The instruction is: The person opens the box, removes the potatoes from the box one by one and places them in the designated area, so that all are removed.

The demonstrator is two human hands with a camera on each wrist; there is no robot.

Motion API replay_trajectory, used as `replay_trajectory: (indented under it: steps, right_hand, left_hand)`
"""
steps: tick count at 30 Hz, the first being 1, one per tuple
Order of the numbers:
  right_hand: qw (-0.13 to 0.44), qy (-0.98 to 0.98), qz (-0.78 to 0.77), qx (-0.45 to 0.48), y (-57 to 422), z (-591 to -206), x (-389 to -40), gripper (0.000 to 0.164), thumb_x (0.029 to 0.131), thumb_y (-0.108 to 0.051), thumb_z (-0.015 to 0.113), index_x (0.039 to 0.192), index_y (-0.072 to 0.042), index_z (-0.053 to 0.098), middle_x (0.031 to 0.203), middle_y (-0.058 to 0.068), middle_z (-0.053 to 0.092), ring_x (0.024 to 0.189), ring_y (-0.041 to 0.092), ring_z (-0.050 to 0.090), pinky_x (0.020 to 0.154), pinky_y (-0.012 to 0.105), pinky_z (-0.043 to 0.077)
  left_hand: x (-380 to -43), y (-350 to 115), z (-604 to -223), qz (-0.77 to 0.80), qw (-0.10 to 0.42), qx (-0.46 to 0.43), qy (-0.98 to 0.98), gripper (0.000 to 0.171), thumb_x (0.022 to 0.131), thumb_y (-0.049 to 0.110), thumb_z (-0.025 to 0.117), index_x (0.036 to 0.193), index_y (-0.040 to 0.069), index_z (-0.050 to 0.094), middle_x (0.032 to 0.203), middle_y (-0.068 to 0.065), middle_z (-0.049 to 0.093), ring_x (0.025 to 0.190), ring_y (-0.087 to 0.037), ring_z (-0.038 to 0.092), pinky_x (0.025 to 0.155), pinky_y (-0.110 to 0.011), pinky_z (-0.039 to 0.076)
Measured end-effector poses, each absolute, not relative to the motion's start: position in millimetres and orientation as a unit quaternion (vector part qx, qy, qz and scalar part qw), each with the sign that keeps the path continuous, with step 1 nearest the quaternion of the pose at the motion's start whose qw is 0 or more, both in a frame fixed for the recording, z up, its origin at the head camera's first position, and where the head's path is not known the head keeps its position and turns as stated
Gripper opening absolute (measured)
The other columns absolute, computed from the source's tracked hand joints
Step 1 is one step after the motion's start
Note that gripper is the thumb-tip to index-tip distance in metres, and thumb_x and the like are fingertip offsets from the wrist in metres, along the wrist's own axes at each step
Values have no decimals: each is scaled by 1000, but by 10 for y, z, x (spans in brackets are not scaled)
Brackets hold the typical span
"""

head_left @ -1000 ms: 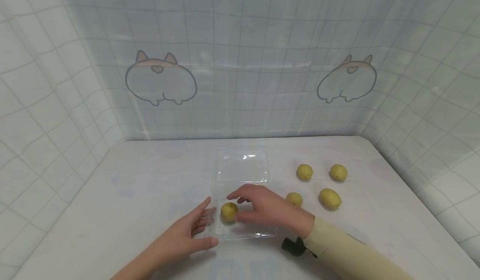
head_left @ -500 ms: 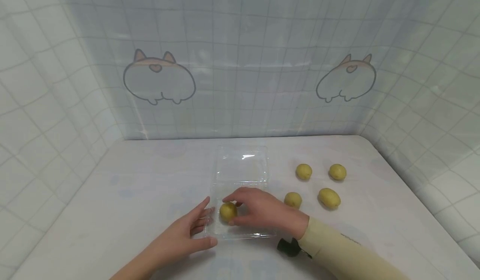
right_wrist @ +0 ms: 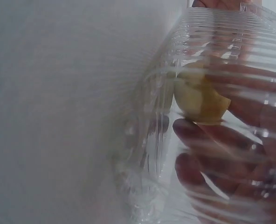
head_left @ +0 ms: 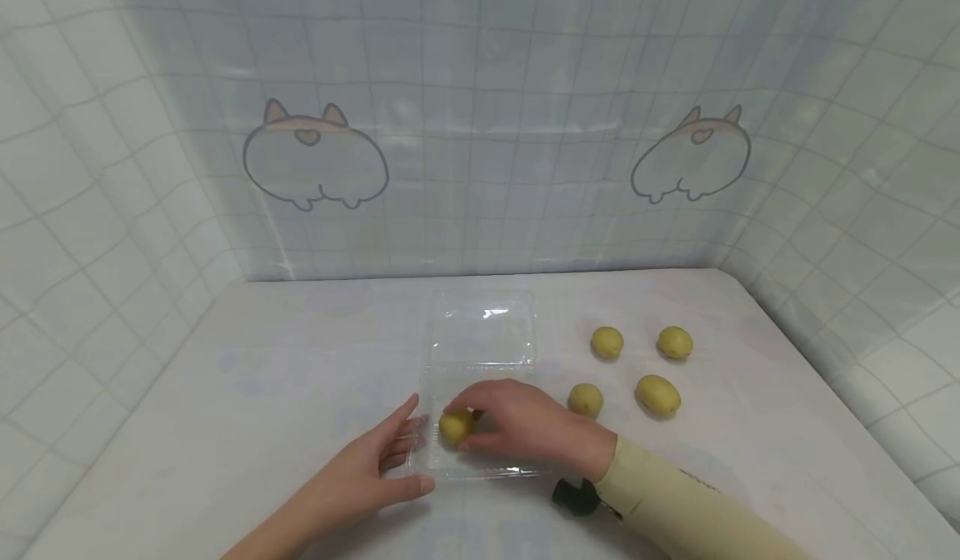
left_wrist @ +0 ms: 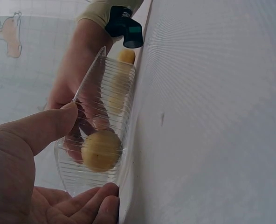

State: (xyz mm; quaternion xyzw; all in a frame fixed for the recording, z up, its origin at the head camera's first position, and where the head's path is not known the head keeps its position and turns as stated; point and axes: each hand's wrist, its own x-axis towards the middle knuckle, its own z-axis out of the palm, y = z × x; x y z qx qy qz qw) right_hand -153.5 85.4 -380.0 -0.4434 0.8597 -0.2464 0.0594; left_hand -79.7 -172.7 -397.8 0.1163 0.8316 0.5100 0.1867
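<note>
A clear plastic clamshell box (head_left: pixel 483 327) lies unfolded in front of me, its lid laid back on the far side. In its near tray sits a yellow lemon (head_left: pixel 453 430). My right hand (head_left: pixel 513 418) reaches in from the right and holds this lemon between thumb and curled fingers; the left wrist view shows the lemon (left_wrist: pixel 100 151) through the ribbed wall. My left hand (head_left: pixel 375 464) rests at the tray's near left corner, its fingers along the left side and its thumb by the front edge.
Several more lemons lie on the white table right of the box, the nearest lemon (head_left: pixel 586 400) close behind my right wrist and a longer lemon (head_left: pixel 658 397) farther right. A black wrist device (head_left: pixel 576 497) hangs below the right cuff. Tile-patterned curtains (head_left: pixel 480 127) enclose the table.
My right hand's fingers have closed in on the lemon in the tray, moving slightly left and over it. The left hand has stayed at the tray's corner.
</note>
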Motion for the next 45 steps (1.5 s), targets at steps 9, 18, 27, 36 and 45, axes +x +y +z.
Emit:
replay_trajectory:
  steps: [9,18,27,36,45]
  right_hand:
    - [51,857,-242,-452,858,-3818,-1541,34,90,-27,74,124,-25,69,110,-20,63,96,-3,57,85,16,50]
    - [48,856,-220,-466,853,-3809,-1538,38,89,-27,76,126,-26,69,107,-17,62,91,-4,57,78,11,48]
    - [49,859,-209,-464,849,-3807,-1534,41,88,-26,77,127,-25,68,111,-16,63,94,-3,57,80,13,49]
    - [47,860,-212,-461,850,-3821,-1533,41,87,-25,78,127,-24,67,114,-17,63,97,-4,56,85,14,49]
    - [51,868,-247,-427,851,-3810,-1530,42,87,-22,76,128,-22,66,111,-17,63,93,0,57,82,15,50]
  left_hand:
    - [-779,-1722,-3965,508,181,117,834,101,83,40,81,159,20,19,153,-7,42,132,-25,49,104,-25,45]
    - [-784,-1719,-3953,507,189,111,834,100,84,41,79,160,21,18,153,-8,41,132,-25,49,104,-29,46]
    - [-781,-1727,-3983,509,179,133,832,97,87,37,77,160,17,16,154,-10,39,133,-26,48,100,-13,43]
    - [-782,-1734,-3992,527,179,140,819,97,88,34,77,160,18,15,154,-12,38,133,-27,47,103,-17,43]
    - [-787,-1734,-3970,534,179,146,813,94,88,31,77,160,17,16,154,-16,38,132,-29,48,105,-32,45]
